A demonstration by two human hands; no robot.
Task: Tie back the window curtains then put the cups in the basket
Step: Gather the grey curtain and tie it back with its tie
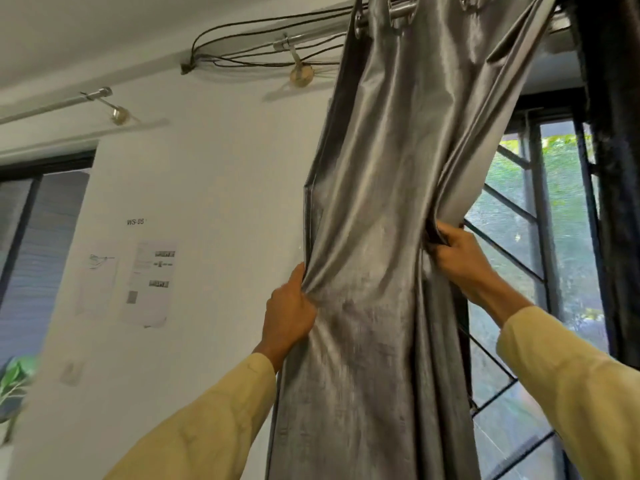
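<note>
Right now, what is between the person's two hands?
The gathered grey curtain fills that stretch: the left hand grips its left edge, and the right hand grips the folds at its right edge. The head view shows this.

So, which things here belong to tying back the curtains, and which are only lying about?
For the job: grey curtain, gripped by the left hand and the right hand; dark curtain on the right.
Just lying about: papers on the wall, cables, plant.
</note>
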